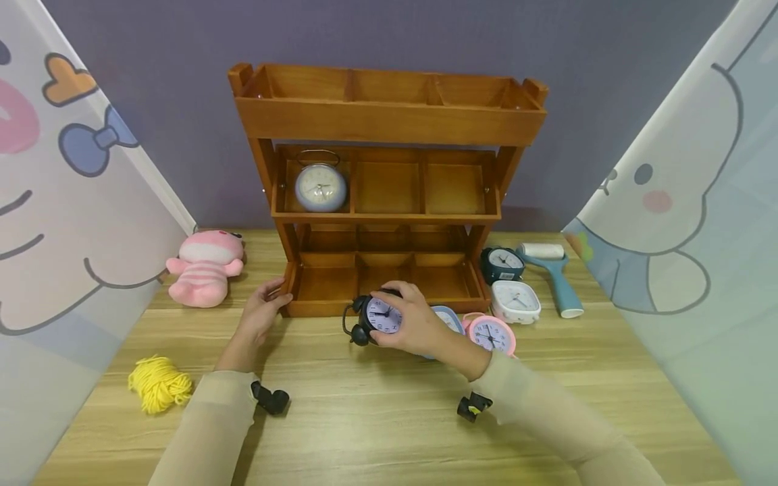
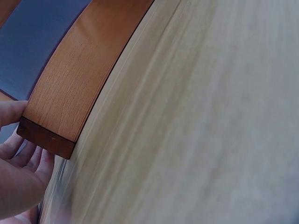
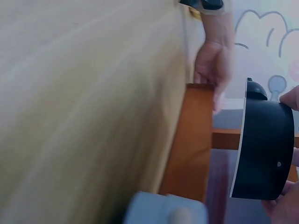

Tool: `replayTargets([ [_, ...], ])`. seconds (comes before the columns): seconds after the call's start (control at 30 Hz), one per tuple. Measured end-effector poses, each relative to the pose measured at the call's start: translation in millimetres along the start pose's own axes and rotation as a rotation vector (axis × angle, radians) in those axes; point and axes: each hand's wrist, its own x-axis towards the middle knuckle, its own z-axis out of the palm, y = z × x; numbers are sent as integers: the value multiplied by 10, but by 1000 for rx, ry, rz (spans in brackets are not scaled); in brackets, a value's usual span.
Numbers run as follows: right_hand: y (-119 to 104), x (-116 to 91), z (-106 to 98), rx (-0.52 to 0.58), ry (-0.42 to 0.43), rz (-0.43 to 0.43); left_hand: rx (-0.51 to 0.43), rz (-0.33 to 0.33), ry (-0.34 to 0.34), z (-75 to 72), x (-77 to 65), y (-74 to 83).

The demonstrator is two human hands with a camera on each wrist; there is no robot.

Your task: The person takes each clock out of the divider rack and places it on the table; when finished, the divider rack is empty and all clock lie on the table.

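My right hand (image 1: 416, 320) grips a black twin-bell alarm clock (image 1: 383, 316) by its round body, just in front of the shelf's lower edge. The clock lies sideways, its bells and handle towards the left and its face up at the head camera. In the right wrist view the dark side of the clock shows, with fingertips on its back rim. My left hand (image 1: 260, 312) holds the front left corner of the wooden shelf rack (image 1: 389, 125); in the left wrist view its fingers (image 2: 44, 165) bend round the board's end.
A pale blue round clock (image 1: 321, 187) stands in the middle tier's left compartment. Right of my right hand are a blue clock (image 1: 448, 317), a pink clock (image 1: 491, 335), a white clock (image 1: 515, 302), a dark green clock (image 1: 502, 264) and a lint roller (image 1: 556, 277). Leftward lie a pink plush toy (image 1: 206, 268) and yellow yarn (image 1: 159, 385).
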Motion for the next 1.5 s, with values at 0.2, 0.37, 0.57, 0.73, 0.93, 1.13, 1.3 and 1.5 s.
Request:
replayTargets([
  [0.2,28,-79,111,-33,-51,-7,-16,0,0,7,2,2],
  [0.37,72,-110,184,-59,-74,-9,-19,2,4,7,10,-3],
  [0.57,139,-123,257,-71,-107,1,-18,10,6,12,3,3],
  [0.73,183,-115,297,-93,-112,0,-25,-3,2,6,-3,15],
  [0.93,215,-103,336,-153,-127,-4,-40,-17,-3,-10,22,9],
  [1.13,214,-103,351,-216,-151,-8,-16,-2,-7,1,3,16],
  [1.3,208,-108,352,-240,-182,13,2,16,-6,11,-4,9],
  [1.5,200,-104,344,-253,-224,23,1,12,-3,0,1,-1],
])
